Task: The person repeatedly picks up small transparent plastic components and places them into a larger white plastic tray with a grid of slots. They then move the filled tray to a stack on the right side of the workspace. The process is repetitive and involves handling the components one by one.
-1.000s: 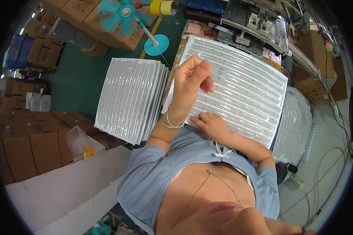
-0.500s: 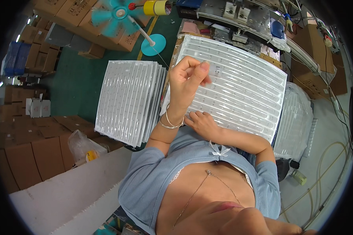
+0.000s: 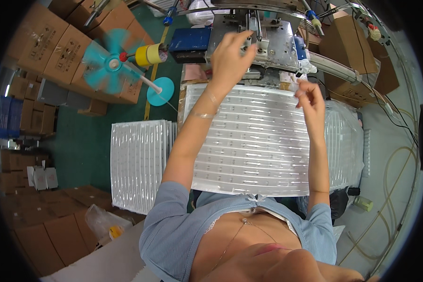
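My left hand is stretched toward the metal fixture of a bench machine, over its front left part. Thumb and forefinger are apart, and nothing shows between them. Above the far right part of a ribbed white panel, my right hand is raised with its fingers curled in. Whether something small is between those fingertips I cannot make out. The panel lies flat in front of me, with long parallel ridges and rows of small marks under a glossy surface.
A stack of similar panels stands at the left. Beyond it are a turquoise fan, a yellow tape roll and cardboard boxes. A blue box sits left of the machine. Wrapped panels lie at the right.
Both hands have moved away from my body: the left from above the panel to the machine, the right from the panel's near edge to its far right. The view has shifted toward the machine.
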`<state>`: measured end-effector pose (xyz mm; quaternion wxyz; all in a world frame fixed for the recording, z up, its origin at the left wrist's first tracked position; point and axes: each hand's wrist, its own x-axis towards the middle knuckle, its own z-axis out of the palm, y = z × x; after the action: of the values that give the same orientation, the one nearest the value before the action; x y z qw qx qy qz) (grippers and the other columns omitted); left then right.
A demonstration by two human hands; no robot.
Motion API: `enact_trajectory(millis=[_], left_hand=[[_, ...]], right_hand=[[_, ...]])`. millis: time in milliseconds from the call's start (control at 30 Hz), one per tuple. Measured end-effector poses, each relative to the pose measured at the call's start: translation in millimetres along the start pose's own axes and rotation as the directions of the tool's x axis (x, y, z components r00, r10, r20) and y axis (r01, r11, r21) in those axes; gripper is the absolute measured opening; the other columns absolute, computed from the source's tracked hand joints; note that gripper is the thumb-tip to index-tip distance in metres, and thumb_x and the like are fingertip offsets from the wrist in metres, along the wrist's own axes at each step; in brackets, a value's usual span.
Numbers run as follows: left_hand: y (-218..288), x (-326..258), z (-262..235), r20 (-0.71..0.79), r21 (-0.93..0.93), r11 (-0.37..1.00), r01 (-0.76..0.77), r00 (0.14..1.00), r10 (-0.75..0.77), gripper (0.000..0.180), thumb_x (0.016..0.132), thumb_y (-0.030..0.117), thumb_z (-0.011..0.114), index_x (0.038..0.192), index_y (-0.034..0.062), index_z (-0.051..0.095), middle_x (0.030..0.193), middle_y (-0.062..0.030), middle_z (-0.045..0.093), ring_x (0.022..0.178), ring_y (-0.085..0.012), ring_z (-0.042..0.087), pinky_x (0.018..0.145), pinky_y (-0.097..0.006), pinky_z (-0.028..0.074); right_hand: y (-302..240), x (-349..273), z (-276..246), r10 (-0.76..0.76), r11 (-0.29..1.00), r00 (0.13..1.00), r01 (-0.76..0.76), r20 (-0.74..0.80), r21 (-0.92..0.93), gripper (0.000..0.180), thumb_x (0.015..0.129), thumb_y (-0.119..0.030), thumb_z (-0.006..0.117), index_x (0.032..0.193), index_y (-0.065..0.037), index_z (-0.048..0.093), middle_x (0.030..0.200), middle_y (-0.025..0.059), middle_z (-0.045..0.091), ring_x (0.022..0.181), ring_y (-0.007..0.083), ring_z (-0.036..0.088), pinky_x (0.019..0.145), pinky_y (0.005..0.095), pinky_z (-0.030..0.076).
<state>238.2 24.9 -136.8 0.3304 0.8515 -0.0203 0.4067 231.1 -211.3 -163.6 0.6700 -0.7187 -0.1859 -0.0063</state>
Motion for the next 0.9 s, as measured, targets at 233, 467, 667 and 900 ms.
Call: enact_trajectory(millis=[233, 467, 667, 900], left_hand=[[6.8, 50.1, 50.2, 0.338, 0.489, 0.758, -0.431, 0.895, 0.291, 0.036, 0.073, 0.041, 0.068, 0.1, 0.0172, 0.067, 0.081, -0.0034, 0.061, 0.071, -0.0229, 0.06, 0.059, -0.037, 0.043], [26.6, -20.3, -54.4, 0.131, -0.199, 0.958, 0.206, 0.974, -0.182, 0.025, 0.078, 0.007, 0.067, 0.103, 0.0074, 0.064, 0.086, -0.0057, 0.062, 0.076, -0.0175, 0.061, 0.069, -0.031, 0.047], [3.8, -133.0, -142.8, 0.115, -0.165, 0.794, 0.585, 0.811, -0.574, 0.024, 0.079, 0.005, 0.067, 0.102, 0.0009, 0.062, 0.099, -0.0068, 0.064, 0.077, -0.0128, 0.059, 0.066, -0.023, 0.046], [50.1, -265.4, -199.0, 0.224, 0.42, 0.851, 0.315, 0.873, -0.433, 0.032, 0.072, 0.006, 0.072, 0.102, 0.0053, 0.06, 0.097, -0.0081, 0.064, 0.064, -0.0183, 0.057, 0.065, -0.027, 0.046]], right_hand=[[0.5, 76.1, 23.1, -0.314, 0.912, 0.942, 0.264, -0.12, -0.313, 0.021, 0.085, -0.011, 0.062, 0.105, -0.006, 0.062, 0.099, 0.0076, 0.061, 0.088, 0.015, 0.06, 0.067, 0.0265, 0.053], [-0.8, 140.5, 77.8, -0.688, 0.29, 0.711, 0.453, 0.146, -0.843, 0.014, 0.079, -0.021, 0.065, 0.091, -0.014, 0.065, 0.083, 0.0032, 0.064, 0.076, 0.0219, 0.061, 0.068, 0.0363, 0.044], [11.6, 148.8, 66.9, -0.485, 0.375, 0.868, 0.315, 0.105, -0.872, 0.027, 0.083, -0.034, 0.063, 0.102, -0.016, 0.066, 0.093, 0.0074, 0.068, 0.089, 0.0275, 0.063, 0.079, 0.0386, 0.044], [4.5, -8.7, 54.4, -0.474, 0.598, 0.807, 0.589, 0.353, -0.544, 0.03, 0.077, -0.009, 0.069, 0.105, -0.003, 0.063, 0.103, 0.0113, 0.065, 0.094, 0.027, 0.061, 0.081, 0.0344, 0.046]])
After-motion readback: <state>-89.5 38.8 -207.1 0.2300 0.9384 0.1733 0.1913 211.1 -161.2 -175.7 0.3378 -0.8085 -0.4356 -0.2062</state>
